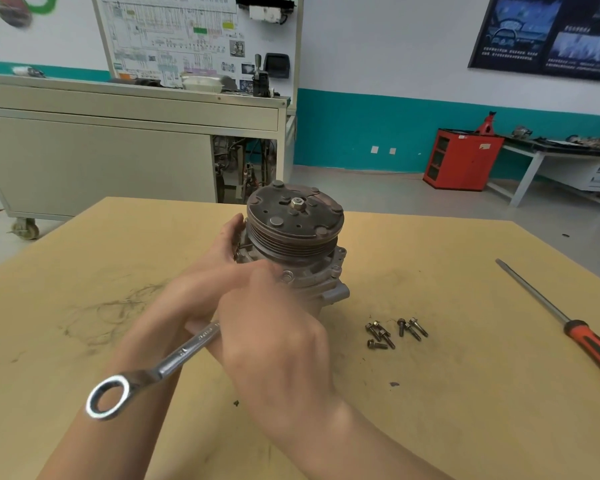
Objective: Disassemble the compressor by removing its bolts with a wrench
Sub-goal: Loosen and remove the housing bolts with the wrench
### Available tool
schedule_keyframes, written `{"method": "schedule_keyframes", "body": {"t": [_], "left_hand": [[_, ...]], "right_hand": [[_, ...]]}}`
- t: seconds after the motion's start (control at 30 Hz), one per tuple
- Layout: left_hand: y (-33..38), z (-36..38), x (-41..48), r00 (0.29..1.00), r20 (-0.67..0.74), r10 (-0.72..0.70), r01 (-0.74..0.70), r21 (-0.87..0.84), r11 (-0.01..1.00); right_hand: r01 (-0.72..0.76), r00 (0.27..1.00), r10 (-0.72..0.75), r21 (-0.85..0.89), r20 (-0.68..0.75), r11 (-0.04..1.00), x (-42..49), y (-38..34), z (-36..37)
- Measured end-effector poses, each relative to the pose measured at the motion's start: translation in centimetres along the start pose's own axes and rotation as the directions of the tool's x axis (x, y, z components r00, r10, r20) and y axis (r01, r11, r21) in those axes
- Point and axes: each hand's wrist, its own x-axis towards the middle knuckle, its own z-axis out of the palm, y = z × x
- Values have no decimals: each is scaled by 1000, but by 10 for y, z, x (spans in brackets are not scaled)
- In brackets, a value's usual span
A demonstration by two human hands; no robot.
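Note:
The compressor [302,244] stands on the tan table [465,393] with its brown pulley and centre nut facing up. My left hand [219,258] holds its left side. My right hand [274,337] grips the shaft of a chrome combination wrench [146,375]. The wrench's ring end sticks out toward me at lower left. Its other end is hidden under my fingers at the compressor's front flange. Several removed bolts [395,332] lie loose on the table to the right of the compressor.
A long screwdriver [565,323] with a red-and-black handle lies at the table's right edge. Beyond the table stand a grey wheeled cabinet [118,150], a red tool cabinet [461,159] and a side bench [568,154] on the right.

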Motion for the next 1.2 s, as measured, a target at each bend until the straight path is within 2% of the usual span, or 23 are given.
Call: {"method": "schedule_keyframes", "body": {"t": [0.1, 0.27, 0.37, 0.5, 0.57, 0.6, 0.63, 0.67, 0.7, 0.73, 0.77, 0.8, 0.83, 0.87, 0.93, 1.0, 1.07, 1.13, 1.17, 1.2], "left_hand": [[2, -3, 9, 999, 34, -18, 18, -2, 1000], [2, -1, 4, 998, 51, -44, 47, -71, 996], [3, 3, 7, 999, 40, -26, 28, -56, 998], [-2, 8, 5, 999, 21, -30, 33, -159, 987], [-5, 7, 5, 999, 30, -27, 32, -177, 984], [-6, 7, 5, 999, 31, -27, 32, -173, 984], [-6, 7, 5, 999, 29, -24, 28, -165, 986], [-6, 8, 4, 999, 29, -19, 24, -159, 987], [-6, 10, 4, 999, 31, -12, 17, -157, 987], [-6, 11, 4, 999, 32, -6, 11, -159, 987], [-7, 13, 4, 1000, 28, 1, 4, -165, 986], [-7, 14, 3, 1000, 24, 9, -5, -173, 985], [-8, 15, 3, 1000, 24, 18, -14, -183, 983], [-9, 15, 2, 999, 26, 28, -22, -191, 981], [-10, 13, 1, 998, 41, 41, -32, -205, 978], [-14, 10, 1, 996, 62, 62, -48, -213, 976], [-20, 8, 0, 992, 73, 99, -82, -213, 974], [-27, 6, 1, 990, 44, 135, -124, -200, 972], [-31, 5, 1, 988, 15, 154, -149, -184, 972], [-35, 5, 1, 984, -16, 175, -176, -166, 970]], "right_hand": [[2, 1000, -1, -22, 24, 1000, -5, 0, -3], [-35, 999, 34, 48, 9, 998, -12, -1, -1], [-15, 998, 23, 142, -56, 990, -14, 10, -3], [62, 988, -22, 262, -153, 963, -28, 31, -3], [48, 984, 22, 382, -178, 923, -36, 42, -1], [13, 986, 72, 501, -150, 865, -39, 51, -1], [-43, 989, 125, 666, -76, 744, -41, 61, -1], [-131, 985, 168, 828, 45, 546, -40, 72, 0], [-250, 960, 199, 919, 195, 306, -36, 84, 0], [-383, 907, 222, 920, 357, 82, -30, 96, 2], [-499, 828, 245, 862, 505, -90, -21, 107, 5], [-585, 745, 244, 784, 621, -207, -12, 117, 11], [-645, 680, 212, 711, 701, -280, -2, 127, 15], [-683, 641, 158, 653, 751, -327, 7, 136, 18], [-710, 623, 60, 596, 780, -375, 20, 148, 19], [-690, 667, 55, 643, 743, -331, 22, 148, 15], [-589, 768, 163, 783, 619, -201, 16, 137, 8], [-368, 892, 305, 928, 333, 64, 10, 118, -4], [-226, 937, 321, 940, 138, 257, 6, 109, -11], [-92, 961, 272, 876, -46, 474, 4, 100, -18]]}}
